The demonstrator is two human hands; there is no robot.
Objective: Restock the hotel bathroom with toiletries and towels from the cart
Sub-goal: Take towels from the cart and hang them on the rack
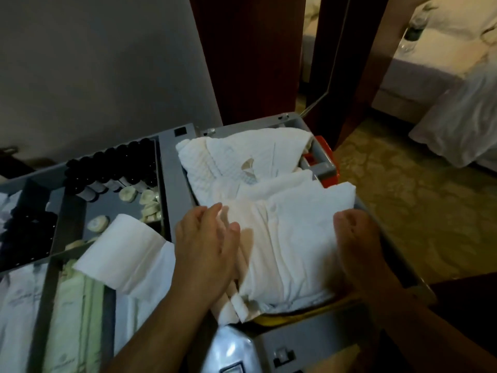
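A stack of folded white towels (290, 238) lies in the right bin of the grey housekeeping cart (172, 162). My left hand (207, 246) lies against the stack's left side with straight fingers. On the stack's right side, my right hand (357, 240) has its fingers curled over the edge. A folded white robe (242, 162) with a beige emblem lies behind the towels. A toilet paper roll (121, 254) sits left of my left hand. Small dark toiletry bottles (113, 168) and wrapped soaps (149, 203) fill a tray compartment at the left.
Packaged white items (16, 305) lie in the cart's near-left compartments. A dark wooden door frame (250, 57) stands behind the cart. Patterned carpet (403, 197) spreads to the right, with a bed (443, 44) and hanging bedding (462, 122) beyond.
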